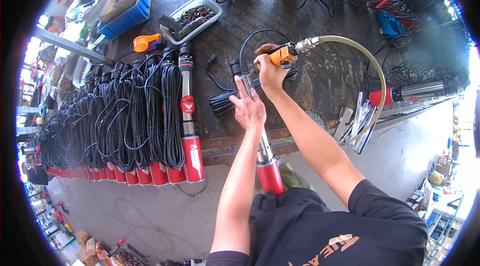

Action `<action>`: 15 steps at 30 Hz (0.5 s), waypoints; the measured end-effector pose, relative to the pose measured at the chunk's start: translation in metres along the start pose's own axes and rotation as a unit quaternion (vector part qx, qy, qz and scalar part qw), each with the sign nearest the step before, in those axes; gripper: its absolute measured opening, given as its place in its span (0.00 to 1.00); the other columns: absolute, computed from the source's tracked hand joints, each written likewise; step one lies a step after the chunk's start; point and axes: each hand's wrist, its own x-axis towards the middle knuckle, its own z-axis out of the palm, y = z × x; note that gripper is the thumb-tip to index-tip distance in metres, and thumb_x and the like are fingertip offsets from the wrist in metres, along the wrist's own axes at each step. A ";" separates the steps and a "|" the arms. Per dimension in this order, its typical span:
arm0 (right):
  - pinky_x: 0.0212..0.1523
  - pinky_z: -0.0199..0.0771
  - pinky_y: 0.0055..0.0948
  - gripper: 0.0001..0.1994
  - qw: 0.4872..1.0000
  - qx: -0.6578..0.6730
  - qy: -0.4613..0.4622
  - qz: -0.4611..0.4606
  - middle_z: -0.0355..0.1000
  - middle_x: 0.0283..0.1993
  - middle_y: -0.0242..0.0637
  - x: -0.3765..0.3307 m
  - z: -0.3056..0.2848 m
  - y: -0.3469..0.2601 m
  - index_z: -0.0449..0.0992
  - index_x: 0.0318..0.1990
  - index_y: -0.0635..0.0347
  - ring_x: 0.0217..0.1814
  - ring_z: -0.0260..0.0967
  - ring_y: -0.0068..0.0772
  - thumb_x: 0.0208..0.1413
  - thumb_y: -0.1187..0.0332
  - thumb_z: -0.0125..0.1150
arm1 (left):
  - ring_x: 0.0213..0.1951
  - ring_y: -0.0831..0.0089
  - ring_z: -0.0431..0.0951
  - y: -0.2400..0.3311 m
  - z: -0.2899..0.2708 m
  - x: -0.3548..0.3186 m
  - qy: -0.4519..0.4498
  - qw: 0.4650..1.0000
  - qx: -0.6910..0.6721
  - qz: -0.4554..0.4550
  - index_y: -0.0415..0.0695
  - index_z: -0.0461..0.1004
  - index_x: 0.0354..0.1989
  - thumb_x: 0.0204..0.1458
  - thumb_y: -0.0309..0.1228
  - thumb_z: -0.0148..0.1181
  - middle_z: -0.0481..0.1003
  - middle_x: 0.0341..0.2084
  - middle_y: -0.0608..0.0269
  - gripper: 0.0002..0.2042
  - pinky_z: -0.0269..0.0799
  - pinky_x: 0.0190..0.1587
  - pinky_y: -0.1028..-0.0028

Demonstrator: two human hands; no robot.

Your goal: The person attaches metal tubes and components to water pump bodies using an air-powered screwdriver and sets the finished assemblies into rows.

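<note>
A long submersible pump (pixel 265 148), a shiny metal tube with a red lower end, lies over the bench's near edge and points toward my body. My left hand (pixel 250 109) is on its upper part, fingers stretched along the tube around it. My right hand (pixel 272 72) is closed on an orange air tool (pixel 283 56) just right of the pump's dark top end (pixel 235 66). The tool's working tip is hidden by my hand. A pale air hose (pixel 378 66) runs from its metal coupling. Coiled black cable (pixel 220 105) with a plug lies beside the pump.
Several pumps with bundled black cables (pixel 132 116) line the bench's left side. Behind them are a white tray of small metal parts (pixel 212 10), an orange tape dispenser (pixel 143 43) and a blue crate (pixel 137 13). Metal strips (pixel 362 123) and another pump (pixel 420 91) lie right.
</note>
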 end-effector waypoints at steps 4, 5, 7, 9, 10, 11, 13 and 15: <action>0.33 0.74 0.24 0.10 1.000 -0.001 0.008 0.029 0.75 0.37 0.37 -0.004 -0.004 -0.016 0.73 0.40 0.62 0.29 0.72 0.27 0.50 0.83 0.55 | 0.39 0.46 0.80 0.000 0.002 -0.002 0.010 1.000 0.009 0.010 0.62 0.46 0.76 0.65 0.44 0.48 0.65 0.48 0.43 0.31 0.78 0.41 0.54; 0.34 0.75 0.25 0.10 1.000 0.009 -0.001 0.028 0.74 0.36 0.38 -0.002 -0.003 -0.020 0.72 0.40 0.62 0.29 0.72 0.27 0.50 0.83 0.54 | 0.40 0.46 0.80 0.000 0.002 -0.002 0.011 1.000 0.006 0.013 0.62 0.46 0.76 0.65 0.44 0.48 0.65 0.48 0.43 0.31 0.79 0.41 0.54; 0.34 0.75 0.25 0.10 0.999 0.009 -0.019 0.038 0.74 0.36 0.38 -0.004 -0.001 -0.024 0.72 0.40 0.63 0.29 0.72 0.28 0.50 0.83 0.54 | 0.38 0.42 0.79 -0.001 0.004 -0.003 0.012 1.000 -0.017 0.015 0.63 0.45 0.76 0.65 0.44 0.48 0.66 0.48 0.40 0.32 0.76 0.42 0.51; 0.34 0.75 0.25 0.10 0.999 -0.003 -0.033 0.040 0.74 0.36 0.38 -0.007 0.002 -0.019 0.72 0.40 0.63 0.29 0.72 0.28 0.51 0.83 0.54 | 0.38 0.42 0.79 -0.002 0.005 -0.002 0.010 1.000 -0.022 0.013 0.63 0.45 0.76 0.65 0.44 0.48 0.66 0.49 0.39 0.32 0.76 0.42 0.51; 0.34 0.75 0.25 0.10 0.998 -0.009 -0.040 0.040 0.74 0.36 0.39 -0.008 0.004 -0.018 0.72 0.40 0.63 0.29 0.72 0.28 0.51 0.83 0.54 | 0.39 0.43 0.79 -0.001 0.006 -0.003 0.016 1.000 -0.018 0.016 0.63 0.45 0.76 0.64 0.43 0.49 0.65 0.49 0.39 0.32 0.76 0.42 0.51; 0.34 0.75 0.25 0.10 0.998 -0.015 -0.049 0.044 0.74 0.36 0.39 -0.008 0.003 -0.018 0.72 0.41 0.62 0.29 0.72 0.29 0.51 0.83 0.54 | 0.40 0.44 0.79 0.001 0.007 -0.004 0.013 1.000 -0.015 0.016 0.63 0.45 0.76 0.64 0.43 0.49 0.65 0.49 0.40 0.33 0.77 0.42 0.51; 0.34 0.75 0.25 0.11 0.996 -0.027 -0.066 0.055 0.74 0.36 0.39 -0.009 0.001 -0.016 0.72 0.41 0.62 0.29 0.72 0.29 0.51 0.84 0.55 | 0.40 0.44 0.79 0.003 0.005 -0.005 0.008 1.000 -0.007 0.014 0.64 0.45 0.76 0.64 0.43 0.49 0.65 0.49 0.40 0.33 0.77 0.43 0.52; 0.34 0.75 0.26 0.11 0.996 -0.029 -0.068 0.055 0.74 0.37 0.39 -0.008 0.001 -0.013 0.71 0.41 0.62 0.29 0.72 0.29 0.51 0.84 0.55 | 0.41 0.45 0.79 0.002 0.005 -0.005 0.009 1.000 -0.004 0.015 0.64 0.45 0.76 0.64 0.43 0.49 0.65 0.49 0.40 0.33 0.77 0.42 0.52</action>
